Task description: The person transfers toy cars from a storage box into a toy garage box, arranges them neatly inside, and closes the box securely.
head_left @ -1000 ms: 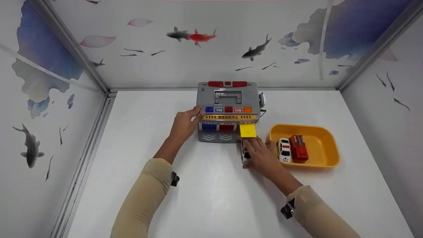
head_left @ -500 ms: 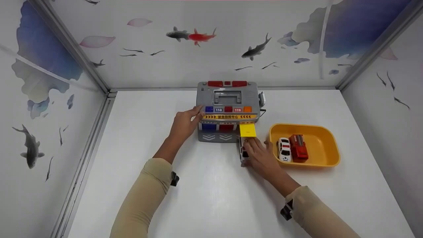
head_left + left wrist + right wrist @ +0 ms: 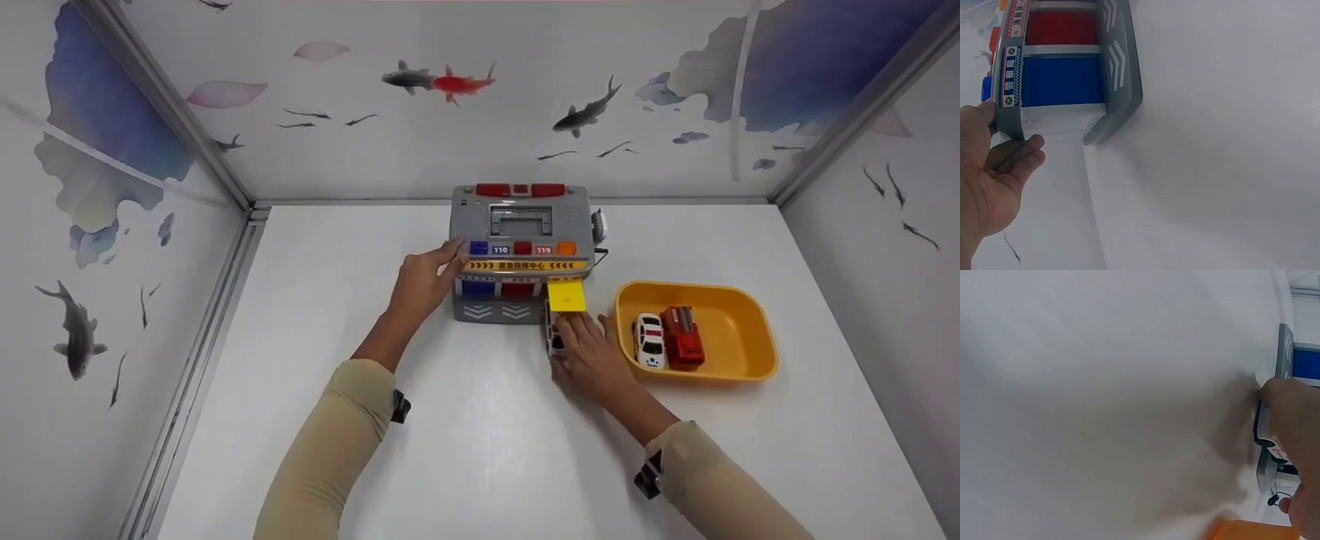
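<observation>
A grey toy garage [image 3: 466, 217] stands near the back wall. Its yellow door [image 3: 566, 296] is lifted, while the blue door [image 3: 1064, 81] and red door [image 3: 1062, 28] hang down. My left hand [image 3: 424, 283] grips the garage's left front edge, thumb on top and fingertips under the roof lip. At the right bay, beneath the yellow flap, my right hand [image 3: 596, 364] holds a white toy car [image 3: 554, 339] with its front end on the ramp. Much of that car is hidden by the fingers; the right wrist view shows its side [image 3: 1264, 428] with red markings.
Right of the garage sits a yellow-orange tray [image 3: 739, 337] holding a white toy police car [image 3: 650, 341] and a red toy fire truck [image 3: 684, 337]. A white handset-like piece [image 3: 598, 225] hangs on the garage's right side. Printed walls [image 3: 510, 150] enclose the white table [image 3: 450, 450].
The white toy car has slid a little forward, deeper under the yellow door, with my right hand at it. My left hand keeps its place on the garage edge.
</observation>
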Demonstrator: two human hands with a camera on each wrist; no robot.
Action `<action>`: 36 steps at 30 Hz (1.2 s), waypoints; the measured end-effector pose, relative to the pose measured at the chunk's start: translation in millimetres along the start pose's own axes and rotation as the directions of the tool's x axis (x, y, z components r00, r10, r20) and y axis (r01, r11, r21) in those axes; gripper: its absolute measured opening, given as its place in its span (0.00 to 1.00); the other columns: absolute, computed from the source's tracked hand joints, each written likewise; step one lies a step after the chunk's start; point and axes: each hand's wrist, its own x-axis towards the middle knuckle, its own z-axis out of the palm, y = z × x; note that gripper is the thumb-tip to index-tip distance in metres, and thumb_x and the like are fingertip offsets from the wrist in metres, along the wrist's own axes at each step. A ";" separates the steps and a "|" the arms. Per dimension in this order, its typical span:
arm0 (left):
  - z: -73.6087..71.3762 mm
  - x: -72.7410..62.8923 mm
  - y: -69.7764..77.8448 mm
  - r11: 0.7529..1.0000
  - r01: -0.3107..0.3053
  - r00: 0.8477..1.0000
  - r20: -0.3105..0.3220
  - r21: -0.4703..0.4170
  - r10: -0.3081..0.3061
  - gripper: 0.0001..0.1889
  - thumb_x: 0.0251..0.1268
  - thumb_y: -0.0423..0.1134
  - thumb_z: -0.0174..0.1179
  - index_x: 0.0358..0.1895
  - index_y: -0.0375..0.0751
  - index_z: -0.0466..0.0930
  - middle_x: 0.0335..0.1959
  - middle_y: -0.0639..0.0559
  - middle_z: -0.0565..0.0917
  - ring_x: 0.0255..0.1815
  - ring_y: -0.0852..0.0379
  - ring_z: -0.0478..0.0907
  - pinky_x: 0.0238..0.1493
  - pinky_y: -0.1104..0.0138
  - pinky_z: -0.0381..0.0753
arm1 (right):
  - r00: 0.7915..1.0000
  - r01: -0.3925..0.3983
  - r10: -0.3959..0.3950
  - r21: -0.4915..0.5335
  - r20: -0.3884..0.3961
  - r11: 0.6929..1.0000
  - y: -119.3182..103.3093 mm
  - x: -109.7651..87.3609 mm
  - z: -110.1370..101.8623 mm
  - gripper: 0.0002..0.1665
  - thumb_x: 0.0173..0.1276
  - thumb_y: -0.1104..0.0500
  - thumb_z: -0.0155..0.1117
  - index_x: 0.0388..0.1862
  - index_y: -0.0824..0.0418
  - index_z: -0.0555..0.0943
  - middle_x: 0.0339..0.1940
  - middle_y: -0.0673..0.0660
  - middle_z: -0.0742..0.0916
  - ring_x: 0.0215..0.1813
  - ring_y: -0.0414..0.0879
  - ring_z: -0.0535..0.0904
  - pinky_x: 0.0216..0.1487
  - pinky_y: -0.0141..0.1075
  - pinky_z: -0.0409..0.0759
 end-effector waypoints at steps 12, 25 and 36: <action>2.5 1.3 0.4 1.000 0.022 1.000 -0.004 0.003 -0.022 0.29 0.88 0.60 0.56 0.81 0.53 0.75 0.79 0.49 0.77 0.82 0.48 0.75 0.83 0.53 0.73 | 1.000 0.000 0.001 0.017 -0.031 1.000 0.4 2.8 2.2 0.37 0.83 0.50 0.67 0.82 0.60 0.65 0.83 0.68 0.75 0.85 0.66 0.70 0.88 0.66 0.62; 2.4 1.4 1.2 0.999 0.032 0.999 -0.011 0.009 -0.032 0.28 0.88 0.59 0.56 0.81 0.54 0.75 0.79 0.49 0.77 0.82 0.48 0.75 0.83 0.53 0.74 | 0.995 0.008 -0.006 0.029 -0.096 1.000 -1.0 6.9 10.2 0.31 0.86 0.53 0.62 0.78 0.60 0.65 0.80 0.69 0.78 0.81 0.67 0.74 0.85 0.65 0.68; 1.9 1.2 1.0 0.999 0.033 0.999 -0.005 0.004 -0.033 0.28 0.88 0.60 0.56 0.81 0.54 0.74 0.79 0.50 0.76 0.83 0.49 0.75 0.83 0.54 0.73 | 0.983 0.028 -0.030 -0.014 -0.183 1.000 -1.0 9.4 12.9 0.23 0.89 0.58 0.58 0.76 0.62 0.68 0.76 0.71 0.79 0.79 0.68 0.76 0.82 0.66 0.71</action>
